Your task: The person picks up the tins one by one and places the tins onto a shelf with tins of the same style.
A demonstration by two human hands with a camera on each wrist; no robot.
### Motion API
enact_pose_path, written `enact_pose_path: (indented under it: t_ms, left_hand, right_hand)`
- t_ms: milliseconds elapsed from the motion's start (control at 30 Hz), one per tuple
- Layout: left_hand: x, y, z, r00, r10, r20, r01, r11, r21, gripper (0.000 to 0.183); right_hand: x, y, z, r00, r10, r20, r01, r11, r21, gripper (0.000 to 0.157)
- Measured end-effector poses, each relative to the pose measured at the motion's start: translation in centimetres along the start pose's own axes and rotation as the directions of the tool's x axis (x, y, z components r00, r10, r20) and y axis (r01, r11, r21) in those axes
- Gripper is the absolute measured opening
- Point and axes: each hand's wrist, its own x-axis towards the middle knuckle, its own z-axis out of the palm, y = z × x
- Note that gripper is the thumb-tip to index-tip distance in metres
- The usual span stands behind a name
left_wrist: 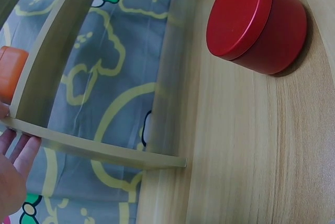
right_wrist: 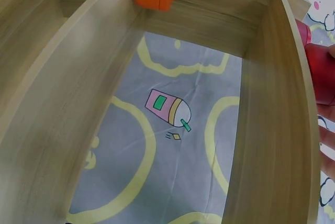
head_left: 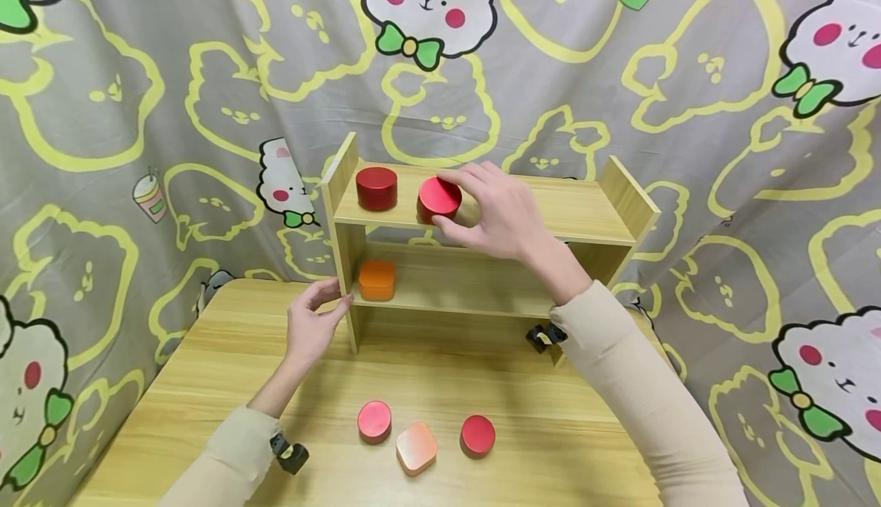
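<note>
My right hand (head_left: 499, 212) pinches a round red tin (head_left: 439, 199) between thumb and fingers at the top board of a small wooden shelf (head_left: 578, 209). The tin is slightly tilted, close over the board's front edge; in the right wrist view this red tin (right_wrist: 319, 72) is partly cut off. Another round red tin (head_left: 376, 190) stands to its left on the same board. My left hand (head_left: 313, 320) grips the shelf's left side panel (left_wrist: 104, 149), thumb at the front edge and fingers on the outer side. Near it, an orange square tin (head_left: 377, 281) sits on the middle board.
On the table (head_left: 248, 339) in front of the shelf are a pinkish-red round tin (head_left: 375, 421), a pale orange square tin (head_left: 416, 448) and a red round tin (head_left: 478, 435). A patterned grey curtain (head_left: 206, 109) hangs close behind the shelf and at both sides.
</note>
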Motion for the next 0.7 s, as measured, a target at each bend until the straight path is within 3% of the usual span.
enact_pose_path:
  t_ms: [700]
  left_hand:
    - [-0.2, 0.4, -0.1, 1.0, -0.004, -0.001, 0.004, 1.0, 0.004, 0.031]
  right_hand:
    - [1.9, 0.3, 1.0, 0.971, 0.134, 0.198, -0.126, 0.991, -0.052, 0.05]
